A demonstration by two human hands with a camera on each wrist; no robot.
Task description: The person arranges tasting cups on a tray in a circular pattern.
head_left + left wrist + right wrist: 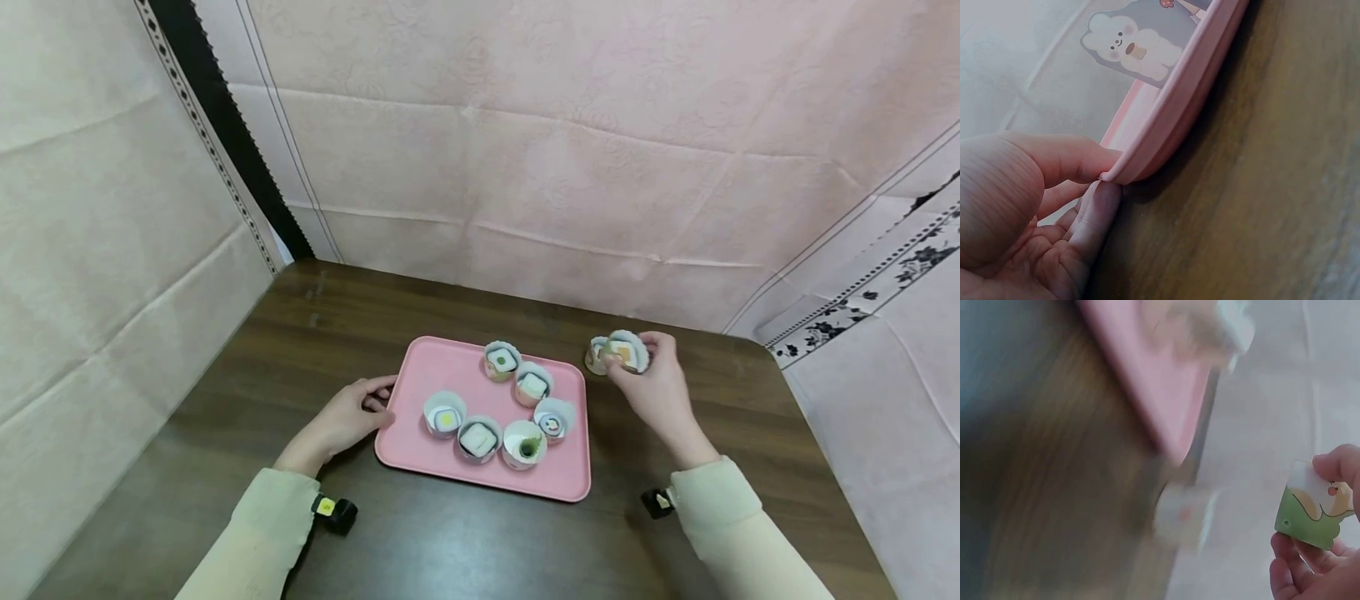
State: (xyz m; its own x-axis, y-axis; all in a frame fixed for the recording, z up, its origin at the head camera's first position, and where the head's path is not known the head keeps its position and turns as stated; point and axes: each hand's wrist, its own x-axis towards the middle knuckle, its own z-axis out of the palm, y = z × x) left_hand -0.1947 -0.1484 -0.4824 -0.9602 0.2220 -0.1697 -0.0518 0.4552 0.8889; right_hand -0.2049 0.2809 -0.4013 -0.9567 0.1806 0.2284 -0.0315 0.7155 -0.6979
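Note:
A pink tray (420, 450) lies on a dark wooden table (300, 333) and carries several small paper cups (477, 437), each with a sushi-like piece inside. My left hand (378, 406) is at the tray's left edge. In the left wrist view its thumb (1066, 159) and a finger pinch the tray's rim (1166, 125). To the right of the tray, my right hand (642, 363) holds one tilted cup (625, 351) by its side. In the blurred right wrist view that cup (1311, 509) is green and white with a printed animal. Another cup (596, 354) sits just to its left.
Pale pink cloth walls close in the table at the back and on both sides. A paper cup with a white bunny print (1132, 50) stands on the tray near my left hand. The table's front strip shows bare wood (480, 542).

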